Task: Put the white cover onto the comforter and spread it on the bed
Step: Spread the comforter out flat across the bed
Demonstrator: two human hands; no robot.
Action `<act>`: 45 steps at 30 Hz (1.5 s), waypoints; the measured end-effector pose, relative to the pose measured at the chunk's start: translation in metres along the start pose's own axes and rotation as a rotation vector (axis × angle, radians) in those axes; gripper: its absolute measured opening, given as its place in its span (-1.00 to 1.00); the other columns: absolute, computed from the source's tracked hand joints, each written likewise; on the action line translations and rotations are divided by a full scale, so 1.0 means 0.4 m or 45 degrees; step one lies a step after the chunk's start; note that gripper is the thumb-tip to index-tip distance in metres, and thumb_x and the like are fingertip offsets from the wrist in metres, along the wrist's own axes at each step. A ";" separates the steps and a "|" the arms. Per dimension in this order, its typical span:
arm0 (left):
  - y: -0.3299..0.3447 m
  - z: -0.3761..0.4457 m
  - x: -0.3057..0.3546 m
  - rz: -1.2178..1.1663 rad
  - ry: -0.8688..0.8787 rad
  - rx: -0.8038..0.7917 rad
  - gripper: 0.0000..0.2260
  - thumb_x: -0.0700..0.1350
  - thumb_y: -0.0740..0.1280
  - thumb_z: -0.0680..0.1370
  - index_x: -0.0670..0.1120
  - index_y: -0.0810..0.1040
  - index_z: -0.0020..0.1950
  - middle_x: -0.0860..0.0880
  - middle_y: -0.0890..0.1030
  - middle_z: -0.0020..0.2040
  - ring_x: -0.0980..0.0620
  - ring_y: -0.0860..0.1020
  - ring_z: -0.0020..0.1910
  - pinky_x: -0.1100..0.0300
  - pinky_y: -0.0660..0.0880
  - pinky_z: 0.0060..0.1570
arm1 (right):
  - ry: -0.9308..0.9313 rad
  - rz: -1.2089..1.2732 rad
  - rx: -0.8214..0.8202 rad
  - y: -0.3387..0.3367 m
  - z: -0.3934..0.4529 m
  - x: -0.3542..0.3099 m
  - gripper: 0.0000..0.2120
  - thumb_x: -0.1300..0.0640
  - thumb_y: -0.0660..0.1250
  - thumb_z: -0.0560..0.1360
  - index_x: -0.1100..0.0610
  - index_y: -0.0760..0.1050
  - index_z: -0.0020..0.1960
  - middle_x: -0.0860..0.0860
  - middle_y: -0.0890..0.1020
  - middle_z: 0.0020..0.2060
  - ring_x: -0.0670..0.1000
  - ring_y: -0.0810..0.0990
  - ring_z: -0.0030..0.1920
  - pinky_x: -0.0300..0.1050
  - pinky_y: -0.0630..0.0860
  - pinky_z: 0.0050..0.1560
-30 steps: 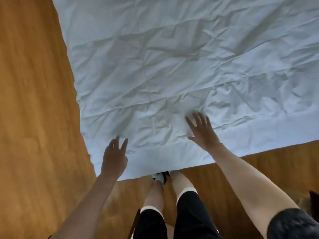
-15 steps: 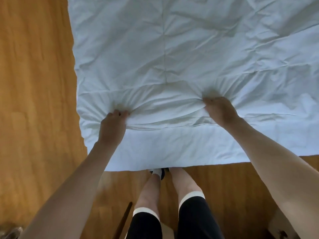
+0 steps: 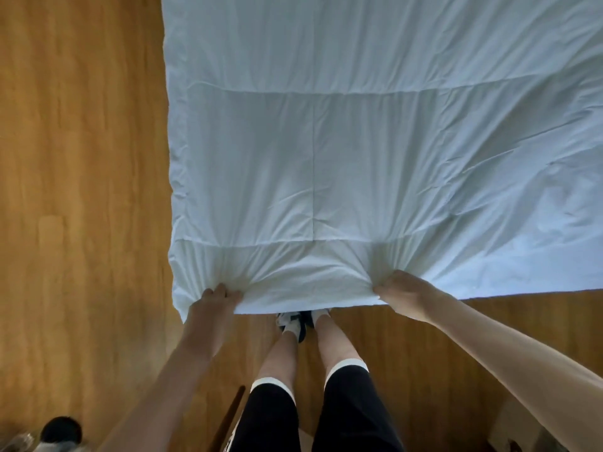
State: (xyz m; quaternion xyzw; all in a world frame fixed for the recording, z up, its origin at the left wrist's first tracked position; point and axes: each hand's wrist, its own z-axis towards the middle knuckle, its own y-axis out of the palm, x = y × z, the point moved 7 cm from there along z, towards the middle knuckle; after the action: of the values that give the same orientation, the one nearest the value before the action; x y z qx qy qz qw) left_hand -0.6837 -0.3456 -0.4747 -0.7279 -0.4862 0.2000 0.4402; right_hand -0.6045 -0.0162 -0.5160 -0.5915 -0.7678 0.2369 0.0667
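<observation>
A white comforter in its white cover [image 3: 359, 141] lies spread flat and fills the upper right of the head view; quilted seams show through the cloth. My left hand [image 3: 215, 301] grips its near edge close to the left corner, and the fabric bunches into folds there. About half a metre to the right, my right hand [image 3: 401, 296] grips the same near edge, with creases fanning out from it. The stretch of cloth between both hands is pulled taut. The bed underneath is hidden.
Wooden floor [image 3: 81, 190] runs along the left of the comforter and under my feet [image 3: 301, 319]. A dark round object [image 3: 62, 430] sits at the bottom left corner. A thin dark stick [image 3: 233, 409] leans beside my left leg.
Both hands went from lying flat on the cover to gripping it, then drew the near edge back toward me. The cloth is now much smoother, with fewer wrinkles.
</observation>
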 end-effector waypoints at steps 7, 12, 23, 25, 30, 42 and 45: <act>0.160 -0.164 -0.009 0.089 -0.128 -0.211 -0.27 -0.46 0.55 -0.16 -0.23 0.52 -0.01 -0.26 0.51 -0.21 -0.23 0.51 -0.40 0.06 0.46 -0.61 | 0.117 0.096 0.040 0.117 -0.079 -0.095 -0.77 0.26 0.17 0.60 0.10 0.43 0.22 0.01 0.56 -0.03 0.02 0.55 -0.03 -0.33 0.44 0.00; 0.124 -0.165 0.006 0.122 -0.082 -0.372 -0.33 -0.36 0.62 -0.09 -0.32 0.64 0.02 -0.39 0.59 -0.02 -0.38 0.61 -0.15 -0.24 0.56 -0.25 | 0.286 0.227 0.151 0.089 -0.171 -0.140 -0.54 0.03 0.04 0.67 0.11 0.07 0.53 0.17 0.35 0.41 0.17 0.37 0.37 0.03 0.33 0.35; -0.250 -0.110 0.435 0.374 0.324 -0.283 -0.58 -0.25 0.30 0.46 -0.15 0.43 0.33 -0.22 0.44 0.29 -0.19 0.45 0.22 0.01 0.41 0.18 | 0.527 0.835 0.380 -0.010 -0.453 -0.090 -0.63 0.05 0.05 0.65 0.12 0.26 0.43 0.11 0.49 0.26 0.16 0.47 0.26 0.03 0.42 0.26; -0.264 -0.098 0.513 0.441 0.404 -0.290 -0.55 -0.21 0.52 0.27 -0.16 0.59 0.14 -0.23 0.58 0.11 -0.20 0.58 0.04 0.00 0.54 -0.02 | 0.535 0.910 0.411 0.023 -0.501 -0.055 -0.62 0.04 0.05 0.65 0.11 0.26 0.44 0.10 0.49 0.29 0.15 0.47 0.28 0.02 0.42 0.26; -0.315 -0.067 0.737 0.574 0.414 -0.267 -0.55 -0.20 0.27 0.51 -0.14 0.35 0.40 -0.21 0.37 0.37 -0.20 0.38 0.32 0.01 0.35 0.23 | 0.556 1.010 0.476 0.163 -0.640 0.094 -0.61 0.04 0.07 0.65 0.13 0.29 0.43 0.10 0.47 0.32 0.15 0.43 0.33 0.02 0.41 0.28; -0.262 0.035 1.576 0.394 0.352 -0.303 -0.60 -0.16 0.16 0.57 -0.11 0.33 0.42 -0.14 0.37 0.36 -0.13 0.38 0.30 0.07 0.37 0.20 | 0.736 1.068 0.628 0.604 -1.062 0.718 -0.70 0.07 0.10 0.63 0.14 0.38 0.31 0.09 0.55 0.16 0.09 0.51 0.17 -0.04 0.49 0.13; -0.245 0.068 1.760 0.368 0.431 -0.311 -0.62 -0.14 0.16 0.57 -0.10 0.36 0.39 -0.13 0.38 0.34 -0.13 0.38 0.29 0.07 0.38 0.18 | 0.790 1.112 0.586 0.703 -1.117 0.840 -0.73 0.08 0.10 0.63 0.14 0.40 0.27 0.08 0.56 0.11 0.07 0.53 0.11 -0.10 0.47 0.05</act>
State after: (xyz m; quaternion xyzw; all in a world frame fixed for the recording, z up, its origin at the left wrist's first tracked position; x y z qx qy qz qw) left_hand -0.4406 0.3024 -0.3110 -0.8606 -0.3172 0.0760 0.3911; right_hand -0.2849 0.4796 -0.3076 -0.8653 -0.3261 0.2189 0.3115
